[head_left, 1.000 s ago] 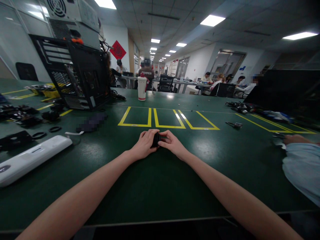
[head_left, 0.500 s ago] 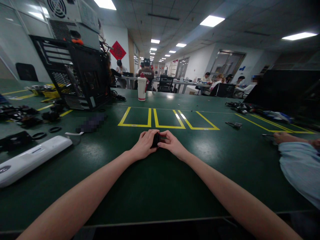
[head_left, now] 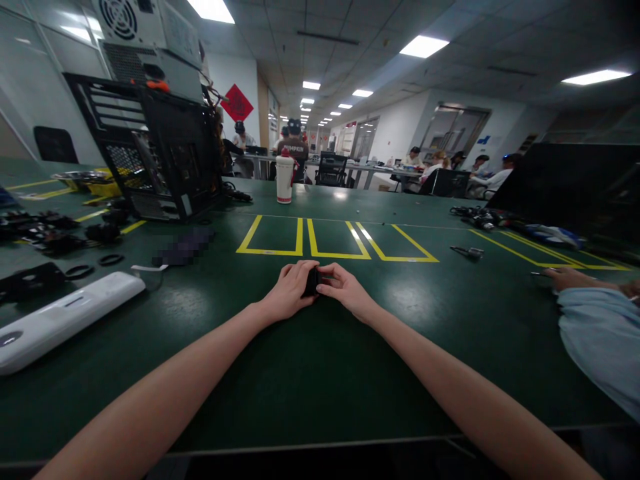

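Observation:
Between my two hands is a small black part [head_left: 311, 283], low over the green table [head_left: 320, 373]; its exact kind is hidden by my fingers. My left hand [head_left: 290, 291] is closed around its left side, fingers over the top and thumb at the near side. On the right, my right hand [head_left: 345, 288] pinches the part's right edge between thumb and fingers. Yellow tape outlines [head_left: 340, 255] lie on the table just beyond my hands.
A black computer case [head_left: 175, 153] with power supplies on top stands at left, near a white device [head_left: 75, 317] and black rings [head_left: 79, 272]. A cup [head_left: 285, 179] stands farther back. At right are a metal tool [head_left: 467, 253], a co-worker's sleeve [head_left: 597, 327] and a dark screen [head_left: 575, 183].
Both hands stay nearly in place on the black part, which appears slightly turned. The co-worker's hand at the right has shifted a little.

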`<state>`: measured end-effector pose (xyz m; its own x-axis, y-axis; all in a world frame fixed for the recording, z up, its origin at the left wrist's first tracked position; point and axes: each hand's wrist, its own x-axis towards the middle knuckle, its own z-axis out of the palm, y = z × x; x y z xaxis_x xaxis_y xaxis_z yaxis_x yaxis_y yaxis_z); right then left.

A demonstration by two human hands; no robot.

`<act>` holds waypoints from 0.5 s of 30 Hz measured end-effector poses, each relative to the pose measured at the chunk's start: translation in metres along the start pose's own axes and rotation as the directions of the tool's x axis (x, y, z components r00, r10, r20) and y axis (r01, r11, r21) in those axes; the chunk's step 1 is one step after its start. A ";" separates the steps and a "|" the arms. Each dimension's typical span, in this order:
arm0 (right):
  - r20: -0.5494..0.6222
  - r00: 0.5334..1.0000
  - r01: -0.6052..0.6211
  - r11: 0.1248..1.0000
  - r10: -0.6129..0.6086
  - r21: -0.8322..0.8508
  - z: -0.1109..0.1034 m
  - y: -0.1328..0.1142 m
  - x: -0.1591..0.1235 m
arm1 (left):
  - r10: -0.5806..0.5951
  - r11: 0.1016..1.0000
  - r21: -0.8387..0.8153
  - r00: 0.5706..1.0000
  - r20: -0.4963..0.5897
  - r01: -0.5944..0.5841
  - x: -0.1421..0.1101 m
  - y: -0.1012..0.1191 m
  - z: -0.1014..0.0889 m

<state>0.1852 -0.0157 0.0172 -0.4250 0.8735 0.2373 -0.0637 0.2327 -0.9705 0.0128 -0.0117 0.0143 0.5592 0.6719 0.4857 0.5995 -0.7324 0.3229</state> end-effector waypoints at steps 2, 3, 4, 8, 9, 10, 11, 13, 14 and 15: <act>-0.003 1.000 0.008 1.000 -0.008 0.016 0.001 0.000 -0.001 | -0.001 1.000 0.001 1.000 0.001 0.001 0.000 0.000 0.000; -0.015 1.000 0.006 1.000 -0.006 0.014 0.001 0.000 -0.001 | 0.000 1.000 0.001 1.000 0.000 0.000 0.000 0.000 0.000; -0.028 1.000 0.000 1.000 0.001 0.008 0.001 0.000 -0.001 | 0.001 1.000 0.000 1.000 -0.003 -0.001 0.000 0.000 0.000; -0.087 0.996 -0.009 0.999 0.006 -0.035 0.003 0.002 0.001 | 0.002 1.000 0.000 1.000 -0.015 -0.002 0.001 0.001 0.001; -0.099 0.995 -0.008 0.999 0.003 -0.045 0.003 0.003 0.002 | 0.002 1.000 0.002 1.000 -0.016 -0.002 0.001 0.001 0.001; -0.109 0.994 -0.013 0.998 0.007 -0.055 0.003 0.003 0.002 | 0.003 1.000 0.005 1.000 -0.018 -0.003 0.001 0.001 0.002; -0.114 0.993 -0.025 0.998 0.018 -0.061 0.002 0.003 0.002 | 0.003 1.000 0.008 1.000 -0.020 -0.003 0.001 0.001 0.002; -0.102 0.994 -0.055 0.997 0.049 -0.060 0.001 0.003 0.002 | 0.007 1.000 0.010 1.000 -0.020 -0.007 0.001 0.000 0.003; -0.086 0.995 -0.062 0.997 0.058 -0.050 0.000 0.003 0.002 | 0.009 1.000 0.010 1.000 -0.019 -0.009 0.001 0.000 0.003; -0.068 0.996 -0.057 0.998 0.055 -0.036 0.000 0.002 0.002 | 0.009 1.000 0.009 1.000 -0.018 -0.009 0.001 -0.001 0.003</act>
<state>0.1843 -0.0133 0.0154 -0.3652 0.9121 0.1862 -0.0071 0.1973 -0.9803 0.0143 -0.0105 0.0122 0.5544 0.6632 0.5027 0.5994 -0.7373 0.3116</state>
